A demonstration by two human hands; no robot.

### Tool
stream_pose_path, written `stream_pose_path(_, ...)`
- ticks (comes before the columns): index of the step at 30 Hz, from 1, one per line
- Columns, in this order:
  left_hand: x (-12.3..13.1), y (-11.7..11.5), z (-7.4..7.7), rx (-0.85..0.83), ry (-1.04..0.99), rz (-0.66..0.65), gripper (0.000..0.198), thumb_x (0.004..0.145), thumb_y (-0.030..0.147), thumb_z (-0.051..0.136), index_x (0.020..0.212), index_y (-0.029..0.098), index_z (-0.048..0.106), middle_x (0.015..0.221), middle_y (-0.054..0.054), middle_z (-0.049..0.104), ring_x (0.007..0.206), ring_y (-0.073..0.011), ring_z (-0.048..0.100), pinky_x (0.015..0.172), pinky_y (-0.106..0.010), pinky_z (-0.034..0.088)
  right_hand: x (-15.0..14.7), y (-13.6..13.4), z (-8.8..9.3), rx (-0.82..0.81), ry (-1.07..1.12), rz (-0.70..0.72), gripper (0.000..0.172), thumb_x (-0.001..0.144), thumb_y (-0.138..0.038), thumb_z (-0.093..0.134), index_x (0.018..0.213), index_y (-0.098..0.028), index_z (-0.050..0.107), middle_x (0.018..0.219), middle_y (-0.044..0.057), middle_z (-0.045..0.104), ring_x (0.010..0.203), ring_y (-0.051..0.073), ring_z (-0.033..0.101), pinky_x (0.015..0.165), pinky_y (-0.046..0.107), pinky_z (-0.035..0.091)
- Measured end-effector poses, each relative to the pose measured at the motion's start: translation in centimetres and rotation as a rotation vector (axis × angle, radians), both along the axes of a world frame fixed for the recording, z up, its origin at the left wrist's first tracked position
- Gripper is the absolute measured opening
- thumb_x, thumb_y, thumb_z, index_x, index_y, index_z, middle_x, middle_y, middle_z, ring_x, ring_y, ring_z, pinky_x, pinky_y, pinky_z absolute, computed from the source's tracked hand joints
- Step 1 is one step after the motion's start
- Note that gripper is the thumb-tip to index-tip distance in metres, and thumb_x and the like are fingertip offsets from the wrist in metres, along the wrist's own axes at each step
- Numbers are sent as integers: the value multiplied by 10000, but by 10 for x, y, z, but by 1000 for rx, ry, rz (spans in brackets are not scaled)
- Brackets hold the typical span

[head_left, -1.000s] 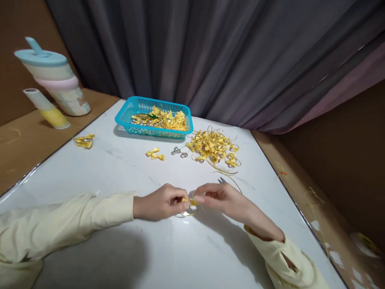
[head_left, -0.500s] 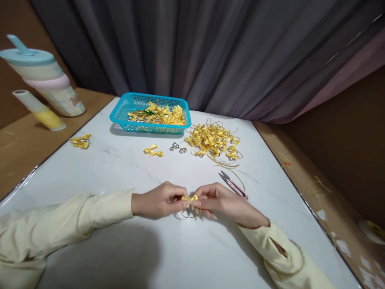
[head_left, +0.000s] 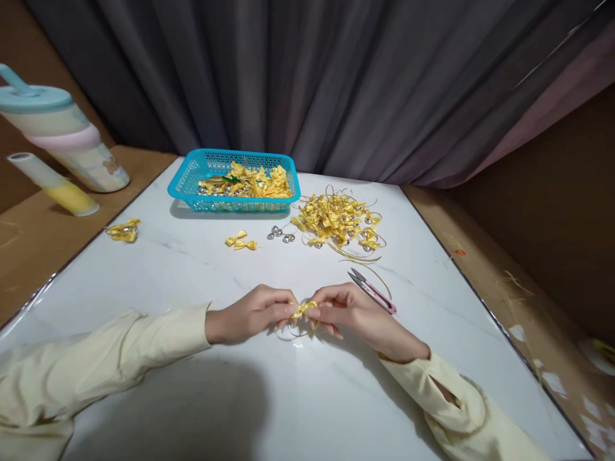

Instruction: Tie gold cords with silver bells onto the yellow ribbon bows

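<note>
Two hands meet at the middle of the white surface (head_left: 192, 275), and between them sits one small yellow bow (head_left: 303, 309). Left hand (head_left: 250, 315) comes in from the left, knuckles up, its grip pinching the bow's left wing between thumb and forefinger. Right hand (head_left: 358, 314) answers from the other side, grip pinched onto the right wing, its other fingers curled under. The bow is held just above the surface, toward the near edge, right at the fingertips of both hands. A thin gold cord (head_left: 296, 333) loops below the bow onto the surface. Whether it is tied to the bow I cannot tell, as the fingers cover that spot. Both sleeves are pale yellow.

Just beyond the right hand, pink-handled snips (head_left: 373, 292) lie flat, blades pointing away and to the left. Further back, a pile (head_left: 336, 221) of yellow bows with gold cords and small silver bells spreads out. Just left of the pile are a few loose bells (head_left: 281, 234), and left again, two loose bows (head_left: 241, 241) side by side. Behind them a blue basket (head_left: 185, 182) holds more bows and bells. Out by the surface's left edge lies another small yellow bundle (head_left: 122, 231). On the brown ledge at far left stand a pastel tumbler (head_left: 72, 141) with a straw lid and a yellow tube (head_left: 52, 186) beside it. Grey curtain (head_left: 336, 83) closes the back.
</note>
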State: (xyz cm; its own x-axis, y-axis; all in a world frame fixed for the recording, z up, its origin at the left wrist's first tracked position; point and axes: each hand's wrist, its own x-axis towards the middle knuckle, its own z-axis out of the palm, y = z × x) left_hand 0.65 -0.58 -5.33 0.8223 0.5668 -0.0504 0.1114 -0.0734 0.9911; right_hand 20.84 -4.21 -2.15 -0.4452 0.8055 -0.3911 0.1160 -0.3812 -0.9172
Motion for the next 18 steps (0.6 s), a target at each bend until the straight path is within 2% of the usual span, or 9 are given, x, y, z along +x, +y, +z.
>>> stream_pose_path(5,1,-2,1,74,69,17,283,884,343,437,709,135,516,541,41,433,506,-86,380,500,-206,311,-1,-1,-2,94,-96,-14,275,746,-397,671,747,-128,617,571,-22,510,513,78,440,488,208,354)
stream_pose_path(8,1,-2,0,56,60,23,287,888,342,431,724,131,536,555,33,454,506,-86,404,507,-210,331,0,0,-2,311,-204,-54,244,753,-357,667,856,-143,614,751,29,596,656,121,535,602,249,445)
stream_pose_path(11,0,-2,-1,45,50,9,277,885,332,438,718,133,534,558,36,451,512,-87,408,517,-212,335,0,-1,-1,502,-185,-42,199,784,-281,635,937,-161,595,918,70,610,798,155,578,724,293,495)
stream_pose_path(18,0,-1,-2,16,10,6,279,886,334,446,710,134,528,586,33,466,547,-87,419,538,-213,345,-6,-9,-6,794,-235,-11,41,852,-219,563,864,-188,587,885,68,608,783,149,578,692,287,504)
